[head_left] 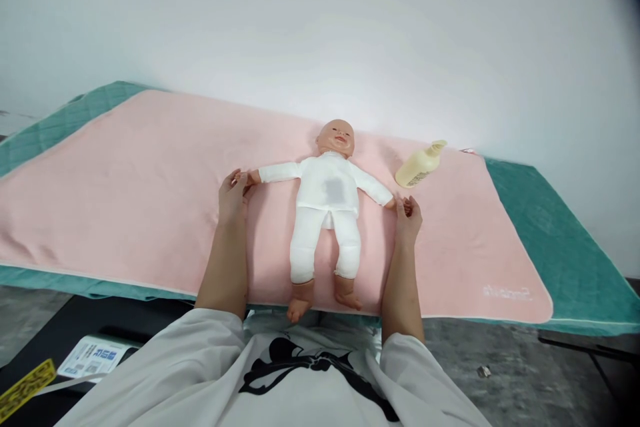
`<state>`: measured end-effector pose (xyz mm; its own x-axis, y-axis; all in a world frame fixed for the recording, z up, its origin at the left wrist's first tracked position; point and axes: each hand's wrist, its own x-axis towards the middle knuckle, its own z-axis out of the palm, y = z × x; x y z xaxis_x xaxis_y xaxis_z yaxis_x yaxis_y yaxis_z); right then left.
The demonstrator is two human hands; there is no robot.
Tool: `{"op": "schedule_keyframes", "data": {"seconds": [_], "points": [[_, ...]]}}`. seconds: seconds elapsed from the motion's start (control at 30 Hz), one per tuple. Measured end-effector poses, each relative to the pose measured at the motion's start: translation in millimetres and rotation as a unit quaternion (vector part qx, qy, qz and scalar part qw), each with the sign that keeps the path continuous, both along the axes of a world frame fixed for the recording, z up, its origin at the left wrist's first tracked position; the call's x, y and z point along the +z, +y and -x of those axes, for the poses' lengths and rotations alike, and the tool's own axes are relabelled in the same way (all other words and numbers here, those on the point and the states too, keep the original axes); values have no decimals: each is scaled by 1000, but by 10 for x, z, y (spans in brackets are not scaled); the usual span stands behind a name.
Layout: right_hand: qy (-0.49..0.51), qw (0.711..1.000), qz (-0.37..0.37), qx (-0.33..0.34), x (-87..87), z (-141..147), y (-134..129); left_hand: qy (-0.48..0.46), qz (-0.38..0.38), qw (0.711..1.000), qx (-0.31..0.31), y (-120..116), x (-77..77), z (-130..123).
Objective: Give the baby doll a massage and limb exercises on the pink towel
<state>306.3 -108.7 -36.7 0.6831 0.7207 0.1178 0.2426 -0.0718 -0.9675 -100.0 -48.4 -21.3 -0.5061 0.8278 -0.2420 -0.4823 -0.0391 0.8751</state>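
Baby doll (327, 180): mid-frame, face-up on pink mat (165, 180) | left hand (233, 195): grip closed on one doll arm's end | right hand (409, 219): closed on other | status: arms outspread, clothed; pump bottle (418, 167) unheld, right of centre

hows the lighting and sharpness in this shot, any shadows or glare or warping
All in the head view: soft, even light, with a pale glow on the wall; faint shadows on the mat beside the doll and bottle; top right corner dark; stretched, wide-angle look towards the sides; bottle's small print not clearly legible.
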Motion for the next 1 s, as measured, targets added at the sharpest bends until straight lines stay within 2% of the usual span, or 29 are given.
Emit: {"op": "schedule_keyframes", "data": {"seconds": [0.1,0.2,0.3,0.37,0.43,0.53,0.67,0.83,0.9,1.0], "points": [[-110,992,56,-7,-32,-35,-15,8,3,1000,1,1,4,-6],[-219,968,117,-30,-86,-84,-41,20,-1,1000,-2,1,-3,-4],[-245,958,149,-21,-106,-116,-78,28,-13,999,-8,-3,-18,6],[-237,961,144,-12,-82,-119,-104,32,-25,999,-9,-5,-27,10],[-200,973,118,-13,-38,-104,-125,35,-35,999,-8,-5,-33,8],[-89,993,75,-17,30,-55,-136,42,-48,998,-2,-4,-36,-7],[6,1000,-11,-16,80,33,-102,63,-75,995,28,-5,-25,-47],[27,991,-129,-26,185,189,-22,154,-136,978,43,-26,91,-142],[25,986,-164,-19,244,287,7,207,-153,965,57,-57,190,-216],[2,977,-215,14,297,465,30,269,-188,944,33,-142,358,-377]]}}
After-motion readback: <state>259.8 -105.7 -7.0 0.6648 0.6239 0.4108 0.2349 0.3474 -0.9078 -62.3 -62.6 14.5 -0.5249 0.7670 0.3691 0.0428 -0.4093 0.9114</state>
